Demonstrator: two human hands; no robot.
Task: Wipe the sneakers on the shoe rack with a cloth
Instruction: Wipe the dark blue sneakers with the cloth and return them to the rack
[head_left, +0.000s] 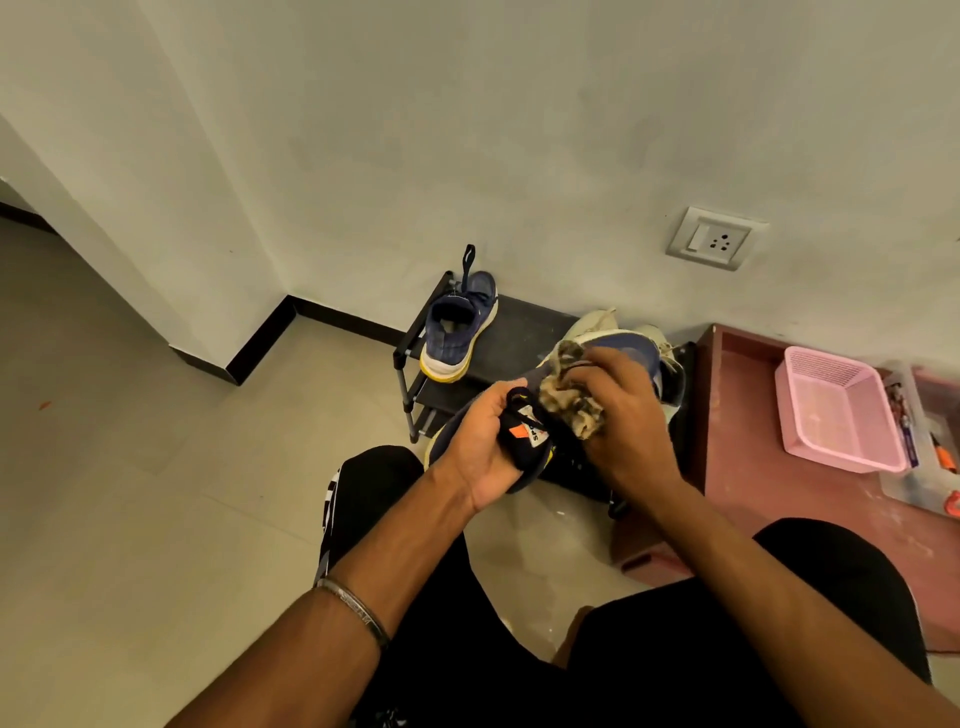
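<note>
My left hand grips the heel end of a dark blue sneaker with a yellow-edged sole, held in front of the shoe rack. My right hand presses a crumpled brown patterned cloth against the sneaker's upper near the tongue. The matching blue sneaker stands on the top shelf of the low black shoe rack, heel toward me. Light-coloured shoes sit on the rack behind the held sneaker, mostly hidden.
A reddish-brown low table stands right of the rack, with a pink plastic basket and a clear box of small items. A wall socket sits above. My knees in black trousers fill the foreground on the tiled floor.
</note>
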